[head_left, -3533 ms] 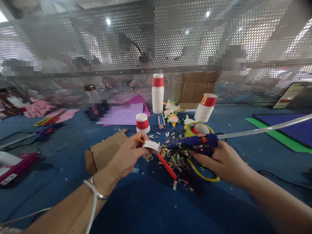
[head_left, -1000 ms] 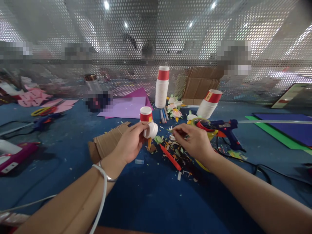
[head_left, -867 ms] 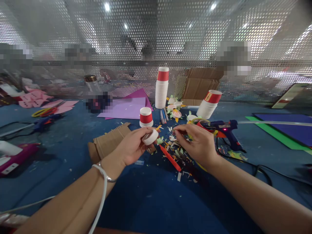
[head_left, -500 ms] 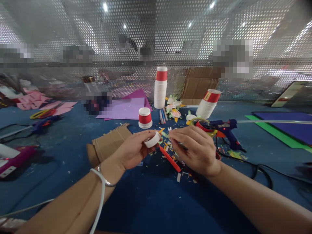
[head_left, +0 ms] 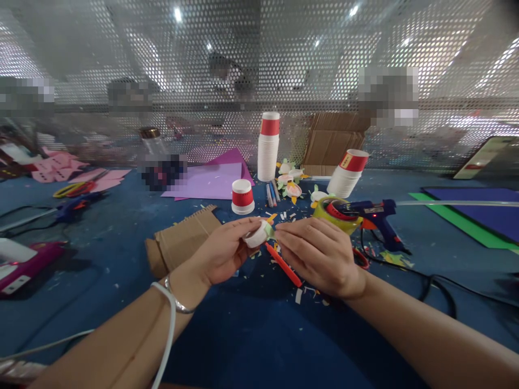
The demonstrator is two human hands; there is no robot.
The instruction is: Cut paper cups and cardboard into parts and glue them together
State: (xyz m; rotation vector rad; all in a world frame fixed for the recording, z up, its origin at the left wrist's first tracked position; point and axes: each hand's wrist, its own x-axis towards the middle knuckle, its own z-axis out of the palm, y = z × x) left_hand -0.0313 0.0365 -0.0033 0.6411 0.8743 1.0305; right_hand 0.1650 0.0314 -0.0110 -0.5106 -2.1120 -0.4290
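Note:
My left hand (head_left: 222,252) is closed round a small white cup base (head_left: 256,236) with an orange paper bit at its edge, held above the blue table (head_left: 251,335). My right hand (head_left: 320,254) meets it from the right, fingertips pinched on a small green paper scrap (head_left: 270,231) pressed against the cup base. A blue glue gun (head_left: 375,213) with a lit red light lies just right of my right hand, a clear glue stick jutting to the right. Paper scraps and an orange strip (head_left: 284,265) lie under my hands.
A cut red-and-white cup (head_left: 243,196), a tall cup stack (head_left: 268,146), a leaning cup stack (head_left: 347,173), tape rolls (head_left: 337,214), paper flowers (head_left: 290,183), pens, purple paper (head_left: 206,181) and torn cardboard (head_left: 182,243) crowd the middle. Another glue gun and scissors (head_left: 75,189) lie far left. A perforated screen stands behind.
My right hand set the glue gun down on the table, picked a small green scrap from the litter and brought it to the cup base. My left hand turned the cup base.

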